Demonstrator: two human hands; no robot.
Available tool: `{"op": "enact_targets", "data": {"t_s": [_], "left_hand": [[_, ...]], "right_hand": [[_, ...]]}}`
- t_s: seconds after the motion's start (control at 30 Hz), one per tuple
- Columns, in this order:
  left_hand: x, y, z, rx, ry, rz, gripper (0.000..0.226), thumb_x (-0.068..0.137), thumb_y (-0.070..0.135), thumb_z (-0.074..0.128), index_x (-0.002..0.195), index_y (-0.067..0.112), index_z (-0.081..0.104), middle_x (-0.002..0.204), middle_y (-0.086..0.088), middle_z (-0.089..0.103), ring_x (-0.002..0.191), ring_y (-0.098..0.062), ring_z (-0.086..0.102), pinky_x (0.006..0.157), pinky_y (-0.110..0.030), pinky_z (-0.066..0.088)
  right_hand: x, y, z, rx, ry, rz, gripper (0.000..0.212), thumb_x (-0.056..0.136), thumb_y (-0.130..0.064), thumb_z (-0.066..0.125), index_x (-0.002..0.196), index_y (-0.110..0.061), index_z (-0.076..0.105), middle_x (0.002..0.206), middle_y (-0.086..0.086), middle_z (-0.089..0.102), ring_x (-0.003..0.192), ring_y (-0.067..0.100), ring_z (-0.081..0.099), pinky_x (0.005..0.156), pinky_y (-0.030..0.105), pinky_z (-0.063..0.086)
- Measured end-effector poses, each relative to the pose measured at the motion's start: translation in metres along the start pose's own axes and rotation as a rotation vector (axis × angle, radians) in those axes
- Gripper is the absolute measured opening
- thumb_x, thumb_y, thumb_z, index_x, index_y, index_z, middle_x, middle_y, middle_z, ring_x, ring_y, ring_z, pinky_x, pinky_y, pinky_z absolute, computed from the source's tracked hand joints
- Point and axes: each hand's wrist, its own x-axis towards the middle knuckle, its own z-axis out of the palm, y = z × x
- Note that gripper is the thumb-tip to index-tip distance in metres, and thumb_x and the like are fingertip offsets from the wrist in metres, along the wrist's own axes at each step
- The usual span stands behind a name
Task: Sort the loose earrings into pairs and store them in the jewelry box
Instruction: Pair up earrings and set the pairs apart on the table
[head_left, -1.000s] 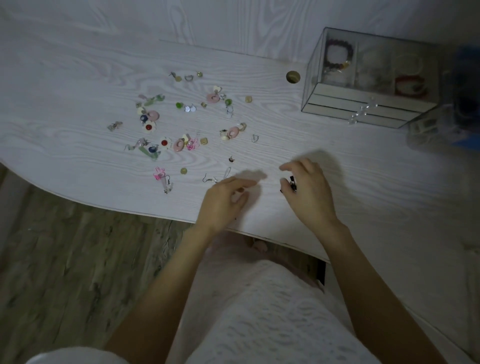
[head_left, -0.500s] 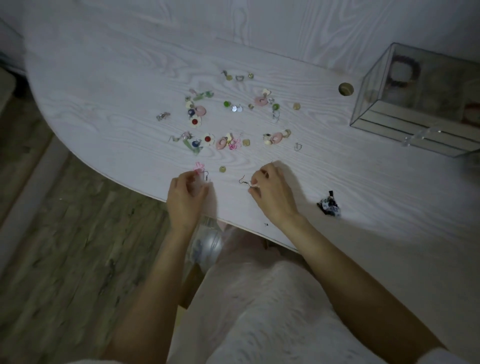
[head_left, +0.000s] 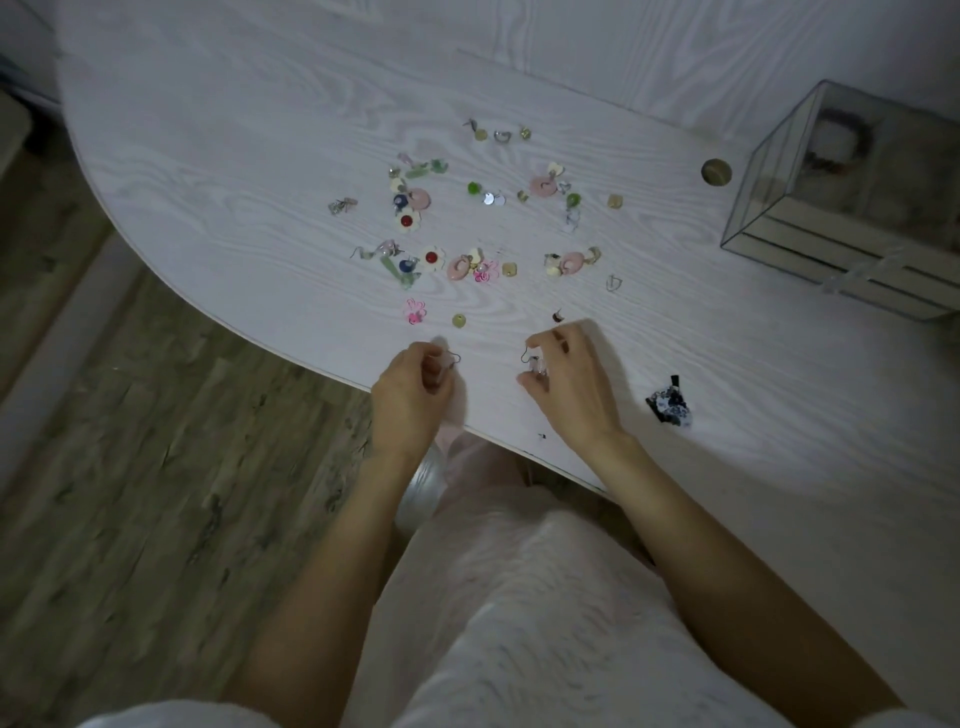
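Near the table's (head_left: 208, 130) front edge, the left hand (head_left: 410, 395) pinches a clear hook earring (head_left: 451, 361) and the right hand (head_left: 569, 387) pinches a matching one (head_left: 535, 364), the two held apart. Beyond them loose earrings (head_left: 467, 223) lie scattered, a pink flower earring (head_left: 414, 310) nearest. A dark patterned piece (head_left: 670, 405) lies right of the right hand. The glass jewelry box (head_left: 841, 208) stands at far right.

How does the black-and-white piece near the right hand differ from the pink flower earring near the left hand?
The black-and-white piece is dark, bulky and lies alone to the right of the right hand. The pink flower earring is bright, thin wire and lies at the near edge of the scattered earrings, beyond the left hand. Both rest untouched on the table.
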Motion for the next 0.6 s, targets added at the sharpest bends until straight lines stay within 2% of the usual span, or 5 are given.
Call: {"op": "enact_targets", "data": {"t_s": [0.17, 0.37, 0.43, 0.5, 0.6], "left_hand": [[-0.008, 0.017, 0.015, -0.027, -0.093, 0.093, 0.017, 0.082, 0.017, 0.067, 0.098, 0.014, 0.066, 0.09, -0.002, 0.065, 0.078, -0.014, 0.059, 0.072, -0.022, 0.047], [-0.01, 0.055, 0.042, -0.016, -0.189, 0.217, 0.017, 0.082, 0.018, 0.067, 0.098, 0.012, 0.065, 0.09, -0.005, 0.063, 0.077, -0.015, 0.057, 0.064, -0.012, 0.031], [-0.013, 0.066, 0.051, -0.036, -0.229, 0.258, 0.023, 0.082, 0.017, 0.067, 0.105, 0.012, 0.066, 0.095, -0.007, 0.063, 0.081, -0.018, 0.06, 0.066, -0.013, 0.033], [-0.018, 0.074, 0.057, -0.062, -0.282, 0.299, 0.03, 0.082, 0.015, 0.066, 0.112, 0.013, 0.065, 0.103, -0.007, 0.064, 0.087, -0.019, 0.061, 0.074, -0.016, 0.038], [-0.024, 0.079, 0.063, -0.12, -0.322, 0.322, 0.033, 0.081, 0.006, 0.065, 0.114, 0.013, 0.065, 0.101, -0.001, 0.061, 0.084, -0.01, 0.057, 0.075, -0.003, 0.035]], "right_hand": [[-0.005, 0.0, -0.002, -0.012, 0.001, -0.013, 0.02, 0.086, -0.007, 0.061, 0.107, -0.006, 0.062, 0.109, 0.013, 0.052, 0.092, 0.026, 0.055, 0.078, 0.033, 0.051], [-0.023, 0.02, -0.014, -0.028, 0.066, 0.089, 0.019, 0.086, -0.01, 0.061, 0.105, -0.008, 0.063, 0.108, 0.011, 0.054, 0.091, 0.025, 0.056, 0.078, 0.031, 0.05], [-0.032, 0.029, -0.02, -0.014, 0.062, 0.136, 0.023, 0.084, -0.012, 0.064, 0.106, -0.008, 0.063, 0.111, 0.011, 0.053, 0.096, 0.026, 0.055, 0.08, 0.035, 0.051], [-0.041, 0.037, -0.023, 0.047, 0.059, 0.171, 0.027, 0.081, -0.013, 0.067, 0.107, -0.009, 0.062, 0.113, 0.008, 0.052, 0.099, 0.022, 0.053, 0.082, 0.032, 0.048], [-0.052, 0.041, -0.026, 0.167, 0.066, 0.251, 0.03, 0.08, -0.012, 0.069, 0.109, -0.012, 0.06, 0.115, 0.004, 0.05, 0.09, 0.015, 0.054, 0.079, 0.024, 0.043]]}}
